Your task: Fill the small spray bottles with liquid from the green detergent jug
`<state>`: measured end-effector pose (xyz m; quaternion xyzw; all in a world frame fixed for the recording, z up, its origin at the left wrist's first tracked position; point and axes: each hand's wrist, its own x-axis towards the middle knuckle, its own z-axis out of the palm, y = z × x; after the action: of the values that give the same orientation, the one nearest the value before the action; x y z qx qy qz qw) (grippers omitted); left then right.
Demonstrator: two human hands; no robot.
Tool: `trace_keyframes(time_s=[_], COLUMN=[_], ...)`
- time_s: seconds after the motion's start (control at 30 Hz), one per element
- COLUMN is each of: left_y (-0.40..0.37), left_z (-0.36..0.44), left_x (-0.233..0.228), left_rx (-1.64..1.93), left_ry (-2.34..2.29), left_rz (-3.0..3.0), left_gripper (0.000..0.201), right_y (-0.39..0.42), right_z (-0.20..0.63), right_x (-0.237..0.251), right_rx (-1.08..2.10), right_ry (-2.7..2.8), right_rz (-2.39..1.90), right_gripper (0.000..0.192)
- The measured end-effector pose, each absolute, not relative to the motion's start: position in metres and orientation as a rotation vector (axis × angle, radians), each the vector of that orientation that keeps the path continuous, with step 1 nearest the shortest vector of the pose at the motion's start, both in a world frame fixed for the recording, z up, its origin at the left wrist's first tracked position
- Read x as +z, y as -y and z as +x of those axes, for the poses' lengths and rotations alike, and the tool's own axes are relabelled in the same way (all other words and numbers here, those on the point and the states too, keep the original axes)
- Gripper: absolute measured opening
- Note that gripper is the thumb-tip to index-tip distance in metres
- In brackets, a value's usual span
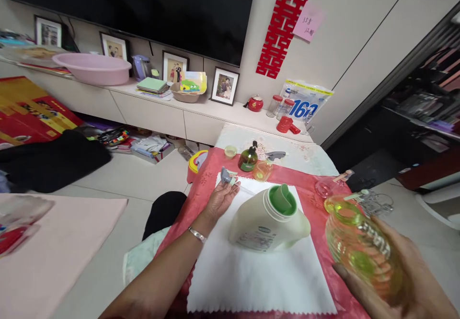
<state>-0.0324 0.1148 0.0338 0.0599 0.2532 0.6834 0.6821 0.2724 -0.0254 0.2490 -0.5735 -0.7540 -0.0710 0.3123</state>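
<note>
My right hand (398, 280) grips a clear yellow-green ribbed bottle (359, 247), its open mouth pointing up and left. My left hand (220, 199) lies palm up on a white cloth (251, 280), holding a small grey pump head (227, 177) at its fingertips. A big cream jug with a green cap (268, 221) lies on its side on the cloth between both hands. The cloth covers a red tablecloth (208, 175).
Behind the jug stand a green pump bottle (248, 159), an orange spray bottle (264, 168), a small cup (230, 152) and a pink bottle (325, 187). A pink-covered surface (53, 242) is at left. Clutter lies on the floor (118, 139) below a white cabinet (161, 113).
</note>
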Motion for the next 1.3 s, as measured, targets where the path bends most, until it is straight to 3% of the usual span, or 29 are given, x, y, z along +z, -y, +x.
trace_keyframes(time_s=[0.13,0.3,0.73,1.3], left_y=[-0.111,-0.108,-0.108,-0.111], left_z=[-0.036,-0.035,-0.035,-0.034], left_x=[0.034,0.033,0.032,0.023], left_rx=[1.499,1.486,1.465,1.462], left_ry=[-0.563,-0.563,-0.544,-0.55], left_rz=[0.203,0.242,0.242,0.25], left_gripper=[0.024,0.029,0.032,0.029], right_y=[0.004,-0.012,-0.026,-0.035], right_z=[0.269,0.262,0.255,0.251], right_x=[0.27,0.284,0.311,0.328], right_rx=[-0.432,-0.476,-0.679,-0.973], right_ry=[2.22,2.313,2.538,2.632], right_rz=[-1.255,-1.104,-0.958,-0.831], right_gripper=[0.072,0.06,0.052,0.07])
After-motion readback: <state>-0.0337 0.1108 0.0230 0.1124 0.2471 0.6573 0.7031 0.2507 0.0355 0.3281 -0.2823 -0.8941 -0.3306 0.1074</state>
